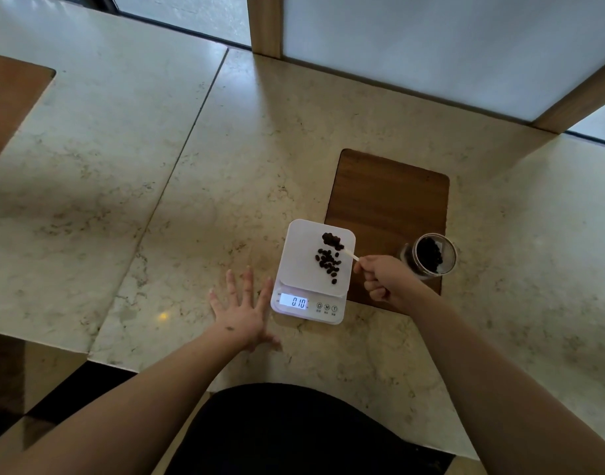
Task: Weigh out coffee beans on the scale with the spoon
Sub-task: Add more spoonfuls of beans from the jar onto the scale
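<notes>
The left hand [241,311] is laid flat on the marble table [157,200], fingers [248,281] spread, holding nothing, just beside the scale [311,272]; loose coffee beans [328,264] are scattered on its platform and "010" is shown on the display [294,301]; a loaded spoon [335,242] is held over the platform, its handle pinched by the right hand [383,277]; more beans are kept in the glass jar [429,257] on the wooden board [390,200]; weighing is judged partly done, the target unknown.

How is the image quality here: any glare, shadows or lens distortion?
Head view: wide-angle bending curves the pale marble counter edges; a small glare spot sits beside the flat left hand; the white digital scale display stays readable; daylight from behind casts soft shadows.
</notes>
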`<state>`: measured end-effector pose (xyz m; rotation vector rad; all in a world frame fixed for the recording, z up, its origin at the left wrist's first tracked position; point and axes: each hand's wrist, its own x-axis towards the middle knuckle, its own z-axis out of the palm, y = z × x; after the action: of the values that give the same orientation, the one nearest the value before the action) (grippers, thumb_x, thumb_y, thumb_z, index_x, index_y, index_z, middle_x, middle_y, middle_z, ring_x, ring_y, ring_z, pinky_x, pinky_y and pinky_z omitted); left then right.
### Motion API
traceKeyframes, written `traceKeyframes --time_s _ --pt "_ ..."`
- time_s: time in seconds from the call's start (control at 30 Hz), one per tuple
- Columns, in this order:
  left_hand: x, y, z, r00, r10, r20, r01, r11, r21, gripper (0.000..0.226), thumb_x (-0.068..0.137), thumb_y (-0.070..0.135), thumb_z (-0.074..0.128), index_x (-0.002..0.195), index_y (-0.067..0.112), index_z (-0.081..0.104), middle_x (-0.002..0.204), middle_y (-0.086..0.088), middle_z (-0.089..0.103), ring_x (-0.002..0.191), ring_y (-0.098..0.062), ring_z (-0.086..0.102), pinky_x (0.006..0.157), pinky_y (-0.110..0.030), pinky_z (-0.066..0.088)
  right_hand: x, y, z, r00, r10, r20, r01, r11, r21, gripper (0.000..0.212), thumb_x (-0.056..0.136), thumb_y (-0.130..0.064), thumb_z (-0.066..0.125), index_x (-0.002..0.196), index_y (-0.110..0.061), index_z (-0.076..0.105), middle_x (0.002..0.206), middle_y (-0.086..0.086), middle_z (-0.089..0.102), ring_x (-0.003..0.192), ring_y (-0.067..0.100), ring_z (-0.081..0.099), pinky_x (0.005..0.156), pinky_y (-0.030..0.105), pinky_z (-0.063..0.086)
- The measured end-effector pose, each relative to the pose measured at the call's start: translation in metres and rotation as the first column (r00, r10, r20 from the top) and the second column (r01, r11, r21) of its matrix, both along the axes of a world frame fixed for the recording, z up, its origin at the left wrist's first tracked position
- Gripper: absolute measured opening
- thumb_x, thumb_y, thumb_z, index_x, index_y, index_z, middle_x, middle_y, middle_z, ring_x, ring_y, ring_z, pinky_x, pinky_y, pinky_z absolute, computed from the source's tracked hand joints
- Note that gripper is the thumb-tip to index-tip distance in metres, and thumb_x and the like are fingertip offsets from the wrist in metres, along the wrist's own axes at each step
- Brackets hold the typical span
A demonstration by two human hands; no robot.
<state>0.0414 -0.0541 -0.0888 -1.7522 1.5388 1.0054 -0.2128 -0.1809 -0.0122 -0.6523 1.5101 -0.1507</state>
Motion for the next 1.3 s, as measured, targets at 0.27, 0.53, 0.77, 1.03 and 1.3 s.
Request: traceKeyframes --time_s 0.27,0.53,0.77,1.03,1.3 --pt "0.000 -0.001 0.003 1.000 0.001 -0.014 -0.001 1.000 0.011 0.127 0.074 0.086 0.052 0.133 0.034 -0.047 0.137 -0.013 -0.062 0.117 -0.046 -0.059 0.104 -0.080 -0.017 0.009 -0.006 -0.009 0.995 0.082 -0.047 -0.083 0.996 -0.022 0.034 0.105 -0.023 0.035 0.083 -0.009 0.057 0.057 -0.004 0.026 0.047 0.009 0.022 0.040 0.021 0.022" --pt "-0.001 -0.002 0.002 1.000 0.011 -0.005 -0.011 1.000 0.025 0.127 0.076 0.084 0.052 0.133 0.033 -0.049 0.133 -0.012 -0.064 0.118 -0.047 -0.059 0.105 -0.081 -0.013 0.017 -0.016 -0.016 0.978 0.162 -0.130 -0.173 0.982 -0.076 0.034 0.103 -0.027 0.041 0.082 -0.010 0.063 0.054 -0.004 0.030 0.045 0.011 0.023 0.043 0.024 0.023" --pt "0.001 -0.001 0.002 1.000 0.009 -0.019 -0.009 1.000 0.018 0.127 0.075 0.084 0.053 0.128 0.035 -0.052 0.133 -0.011 -0.065 0.117 -0.046 -0.060 0.104 -0.081 -0.015 0.022 -0.008 -0.015 0.946 0.248 -0.207 -0.300 0.913 -0.278 0.023 0.090 -0.029 0.047 0.079 -0.020 0.064 0.051 -0.007 0.042 0.036 0.006 0.033 0.036 0.024 0.027" --pt "0.002 -0.001 0.002 1.000 0.008 -0.019 -0.007 1.000 0.018 0.128 0.075 0.085 0.053 0.128 0.035 -0.052 0.130 -0.011 -0.066 0.115 -0.045 -0.061 0.103 -0.081 -0.016 0.018 -0.007 -0.011 0.827 0.360 -0.432 -0.520 0.783 -0.341 0.033 0.100 -0.022 0.042 0.079 -0.017 0.067 0.059 -0.006 0.049 0.051 0.012 0.042 0.049 0.026 0.031" --pt "0.003 0.001 0.003 0.999 0.003 -0.035 -0.003 1.000 0.011 0.130 0.072 0.086 0.054 0.126 0.037 -0.054 0.124 -0.008 -0.070 0.113 -0.043 -0.063 0.105 -0.080 -0.015 0.013 0.006 -0.008 0.642 0.310 -0.701 -0.721 0.555 -0.415 0.023 0.100 -0.017 0.040 0.088 -0.011 0.059 0.076 0.004 0.062 0.065 0.023 0.057 0.052 0.033 0.041"
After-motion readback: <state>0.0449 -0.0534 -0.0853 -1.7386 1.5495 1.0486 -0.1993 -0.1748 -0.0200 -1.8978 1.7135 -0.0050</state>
